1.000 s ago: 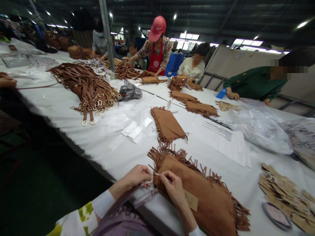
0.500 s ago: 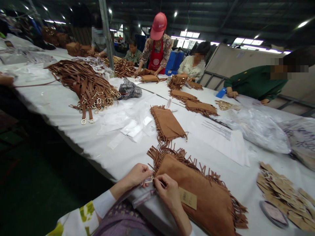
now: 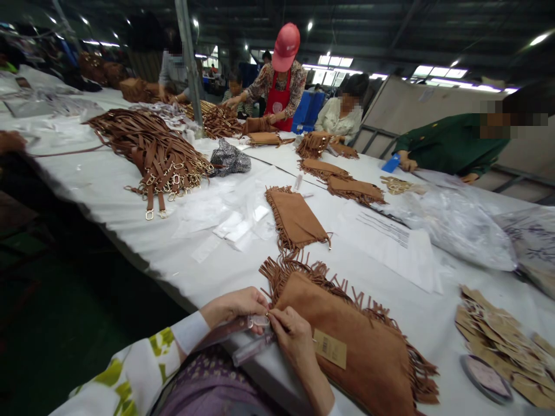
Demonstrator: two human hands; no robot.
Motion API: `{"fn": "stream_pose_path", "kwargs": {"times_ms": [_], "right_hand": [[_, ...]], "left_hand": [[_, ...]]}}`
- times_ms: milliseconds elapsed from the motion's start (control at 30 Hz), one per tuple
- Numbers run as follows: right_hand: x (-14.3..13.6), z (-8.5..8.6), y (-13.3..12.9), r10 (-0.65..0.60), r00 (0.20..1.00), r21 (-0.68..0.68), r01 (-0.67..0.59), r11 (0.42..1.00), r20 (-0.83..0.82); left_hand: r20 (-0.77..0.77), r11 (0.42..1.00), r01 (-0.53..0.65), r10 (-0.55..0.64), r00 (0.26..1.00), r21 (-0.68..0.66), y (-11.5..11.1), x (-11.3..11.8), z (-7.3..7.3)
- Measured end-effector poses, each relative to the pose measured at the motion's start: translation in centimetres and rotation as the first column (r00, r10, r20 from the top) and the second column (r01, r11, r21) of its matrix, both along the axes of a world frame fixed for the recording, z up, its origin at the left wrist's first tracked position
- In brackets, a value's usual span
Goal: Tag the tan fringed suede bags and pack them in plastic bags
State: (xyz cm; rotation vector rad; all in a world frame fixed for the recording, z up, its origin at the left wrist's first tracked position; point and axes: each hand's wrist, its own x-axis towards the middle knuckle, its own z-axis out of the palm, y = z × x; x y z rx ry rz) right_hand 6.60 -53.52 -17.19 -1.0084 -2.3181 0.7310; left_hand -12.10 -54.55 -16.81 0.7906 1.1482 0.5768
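Observation:
A brown suede-like bag [image 3: 355, 338] with fringed edges lies flat on the table in front of me, a tan paper tag [image 3: 330, 348] on its face. At the bag's left corner, my left hand [image 3: 240, 306] is closed on a metal strap clasp [image 3: 260, 320], which looks partly wrapped in clear plastic. My right hand [image 3: 293, 336] pinches right beside it, thumb and finger meeting at the clasp's tip. What sits between those right fingertips is hidden. Below the hands, a clear plastic-wrapped piece [image 3: 254, 349] lies at the table edge.
Another fringed bag [image 3: 298, 216] lies just beyond. A heap of brown straps with metal clasps [image 3: 160, 156] is at left, near clear plastic bags [image 3: 236, 226]. Paper tags [image 3: 498, 335] and an oval dish [image 3: 486, 378] are at right. Co-workers stand around the white table [image 3: 143, 254].
My right fingers have shifted slightly left, closer against the clasp and my left fingertips. Across the table, the co-worker in the red cap has reached an arm out to the left.

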Motion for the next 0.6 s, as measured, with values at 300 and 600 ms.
{"fn": "stream_pose_path", "kwargs": {"times_ms": [300,600], "right_hand": [[0.1,-0.2,0.0,-0.007,0.999,-0.016,0.006,1.0,-0.043],[-0.1,1.7,1.1,-0.09,0.993,-0.104,0.082,0.991,-0.077]], "left_hand": [[-0.153,0.988,0.013,0.011,0.988,0.154,-1.4,0.6,1.1],[-0.226,0.79,-0.195,0.386,0.894,0.581,-1.3,0.8,2.2]]}}
